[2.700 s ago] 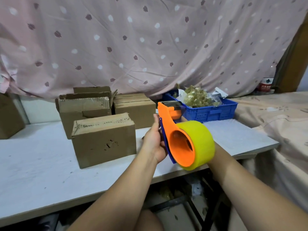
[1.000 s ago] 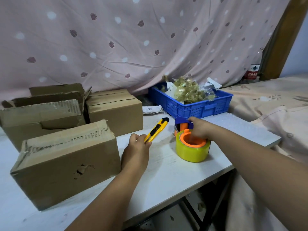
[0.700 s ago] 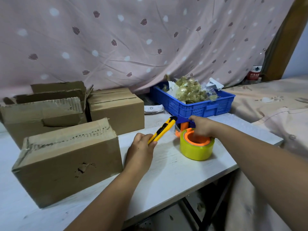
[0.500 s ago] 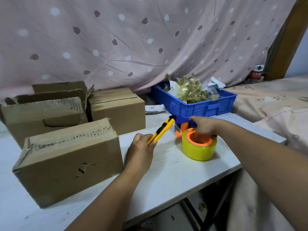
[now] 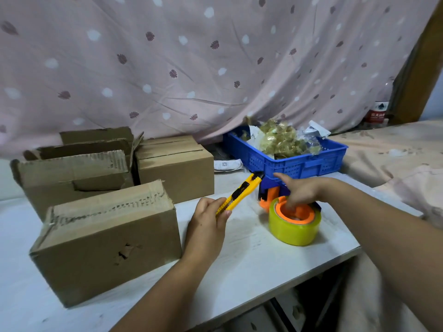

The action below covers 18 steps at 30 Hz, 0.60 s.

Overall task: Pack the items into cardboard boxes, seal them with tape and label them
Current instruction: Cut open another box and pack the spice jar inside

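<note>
White table (image 5: 242,271); left hand (image 5: 206,224) pinching cutter (image 5: 241,191), tip toward tape dispenser (image 5: 293,230) gripped by right hand (image 5: 300,190).

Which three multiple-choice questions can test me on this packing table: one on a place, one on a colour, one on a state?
1. Where is the tape roll?
A. on the floor
B. on the table, in front of the crate
C. on top of a box

2. What colour is the crate?
A. blue
B. green
C. red

3. What is the left hand doing?
A. lying flat on the table
B. gripping the knife
C. lifting a box

Answers:
1 B: the roll lies flat on the white tabletop, and fingers of the right hand reach into its core.
2 A: its perforated walls are plainly blue.
3 B: its fingers are curled round the yellow knife.
</note>
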{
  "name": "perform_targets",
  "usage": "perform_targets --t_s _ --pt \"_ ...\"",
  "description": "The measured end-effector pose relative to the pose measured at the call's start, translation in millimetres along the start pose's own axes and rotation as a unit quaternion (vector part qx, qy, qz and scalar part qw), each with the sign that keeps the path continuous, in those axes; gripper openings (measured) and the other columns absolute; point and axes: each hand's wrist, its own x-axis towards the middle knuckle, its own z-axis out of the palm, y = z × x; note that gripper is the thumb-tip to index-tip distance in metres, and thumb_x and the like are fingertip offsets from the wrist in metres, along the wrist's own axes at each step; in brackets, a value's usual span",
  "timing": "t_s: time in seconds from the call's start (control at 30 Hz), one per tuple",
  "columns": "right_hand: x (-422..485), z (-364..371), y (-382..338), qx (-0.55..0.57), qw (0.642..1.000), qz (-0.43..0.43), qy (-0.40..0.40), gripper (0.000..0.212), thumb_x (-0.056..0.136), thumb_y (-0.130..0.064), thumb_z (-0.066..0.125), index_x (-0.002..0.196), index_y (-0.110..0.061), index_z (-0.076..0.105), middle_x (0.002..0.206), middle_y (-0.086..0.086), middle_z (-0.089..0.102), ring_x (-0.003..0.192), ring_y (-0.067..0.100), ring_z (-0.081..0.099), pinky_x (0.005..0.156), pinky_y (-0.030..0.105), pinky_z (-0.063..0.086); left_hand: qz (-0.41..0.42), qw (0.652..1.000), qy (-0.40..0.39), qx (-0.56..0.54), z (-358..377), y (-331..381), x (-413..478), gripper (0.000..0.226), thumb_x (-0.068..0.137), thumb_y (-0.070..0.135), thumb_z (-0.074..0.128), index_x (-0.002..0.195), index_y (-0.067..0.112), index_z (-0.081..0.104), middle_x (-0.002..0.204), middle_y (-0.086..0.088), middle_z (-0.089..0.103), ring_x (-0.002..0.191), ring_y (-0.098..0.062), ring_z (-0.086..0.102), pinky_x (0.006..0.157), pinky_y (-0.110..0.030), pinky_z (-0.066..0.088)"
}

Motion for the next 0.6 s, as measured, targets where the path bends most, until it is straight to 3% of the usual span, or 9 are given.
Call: perform_targets --t_s 0.07,0.13,0.2,0.23,0.3,0.37,0.43,0.5,0.6 --pt "-2.2 -3.0 0.1 0.136 0.988 -0.051 0.050 0.088 0.081 -0.002 0.059 0.149 -0.036 0.015 0.130 0.017 0.052 0.082 0.028 0.057 0.064 0.034 0.040 0.023 1.000 0.015 -0.009 -0.4 4.2 -0.7 0.028 0.094 0.022 0.055 0.122 0.016 0.061 0.099 0.014 0.047 0.086 0.008 0.045 0.071 -0.001 0.032" --pt "-5.7 -3.4 -4.5 0.256 0.946 -0.119 0.162 0.058 0.084 0.003 0.055 0.131 -0.030 0.048 0.131 0.008 0.049 0.104 0.024 0.057 0.076 0.035 0.045 0.044 0.999 0.024 -0.014 -1.2 10.3 -0.7 0.029 0.093 0.021 0.057 0.121 0.015 0.062 0.095 0.016 0.046 0.087 0.009 0.047 0.071 -0.004 0.035" --pt "-15.8 -5.5 -17.6 0.377 0.880 -0.160 0.243 0.023 0.094 -0.006 0.052 0.104 -0.025 0.062 0.120 0.008 0.059 0.098 0.020 0.058 0.081 0.030 0.047 0.071 0.997 0.025 0.026 -6.0 23.2 -3.1 0.030 0.092 0.023 0.059 0.121 0.015 0.062 0.097 0.014 0.048 0.081 -0.002 0.052 0.069 -0.015 0.042" --pt "-24.3 -8.6 -25.5 0.441 0.845 -0.174 0.248 0.016 0.099 -0.016 0.049 0.097 -0.023 0.063 0.113 0.008 0.064 0.090 0.019 0.061 0.079 0.028 0.049 0.108 0.991 0.034 0.077 -9.6 31.3 -5.1 0.030 0.089 0.023 0.063 0.119 0.016 0.062 0.098 0.009 0.051 0.075 -0.008 0.055 0.065 -0.023 0.046" --pt "-47.6 -18.3 -40.1 0.501 0.806 -0.212 0.233 0.027 0.100 -0.034 0.042 0.093 -0.018 0.064 0.097 0.006 0.069 0.075 0.017 0.066 0.075 0.027 0.051 0.213 0.954 0.064 0.202 -19.6 51.4 -11.7 0.032 0.081 0.020 0.072 0.111 0.015 0.066 0.093 0.001 0.058 0.068 -0.018 0.059 0.051 -0.027 0.044" --pt "-73.9 -26.5 -54.4 0.419 0.834 -0.270 0.238 0.031 0.096 -0.043 0.044 0.093 -0.021 0.066 0.092 0.000 0.070 0.074 0.013 0.066 0.079 0.029 0.051 0.296 0.910 0.097 0.273 -35.2 66.9 -13.9 0.027 0.078 0.018 0.069 0.104 0.010 0.070 0.086 -0.003 0.061 0.070 -0.021 0.060 0.055 -0.026 0.043" --pt "-94.0 -24.3 -71.4 0.215 0.892 -0.319 0.239 0.028 0.086 -0.051 0.052 0.093 -0.028 0.066 0.093 -0.009 0.070 0.080 0.004 0.064 0.081 0.024 0.048 0.349 0.881 0.107 0.300 -54.8 73.0 -7.2 0.024 0.079 0.016 0.063 0.100 0.005 0.069 0.083 -0.007 0.060 0.072 -0.025 0.059 0.073 -0.028 0.043" --pt "-105.2 -13.4 -90.7 0.022 0.924 -0.310 0.221 0.030 0.082 -0.057 0.053 0.096 -0.034 0.067 0.089 -0.016 0.067 0.082 -0.005 0.060 0.075 0.016 0.045 0.355 0.872 0.099 0.322 -74.6 67.6 3.4 0.019 0.077 0.012 0.072 0.094 0.004 0.068 0.083 -0.009 0.059 0.074 -0.029 0.059 0.084 -0.034 0.045" --pt "-109.9 3.4 -110.5 -0.030 0.935 -0.303 0.182 0.017 0.088 -0.049 0.056 0.097 -0.037 0.065 0.070 -0.015 0.059 0.065 -0.002 0.053 0.060 0.015 0.039 0.318 0.887 0.058 0.331 -105.4 53.4 10.1 0.023 0.079 0.020 0.073 0.099 0.010 0.069 0.088 -0.006 0.058 0.078 -0.028 0.059 0.080 -0.040 0.050"
